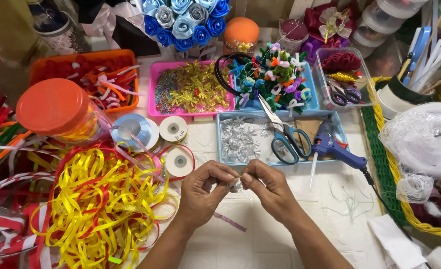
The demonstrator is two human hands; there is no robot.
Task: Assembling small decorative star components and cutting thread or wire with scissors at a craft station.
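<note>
My left hand (205, 192) and my right hand (267, 189) meet at the middle of the white table, fingertips pinched together on a small silver ribbon piece (237, 183). A thin pink ribbon strip (228, 221) trails on the table below my left hand. Just beyond my fingers lies a blue tray (220, 139) with several silver ribbon ornaments (240, 142), blue-handled scissors (287, 139) and a blue glue gun (335, 149).
A heap of yellow and red ribbons (100, 204) fills the left. Ribbon spools (173, 129), an orange-lidded jar (56, 107), a pink tray of gold pieces (190, 89) and an orange tray (81, 74) stand behind. A yellow-green basket (387, 169) with white tulle sits at right.
</note>
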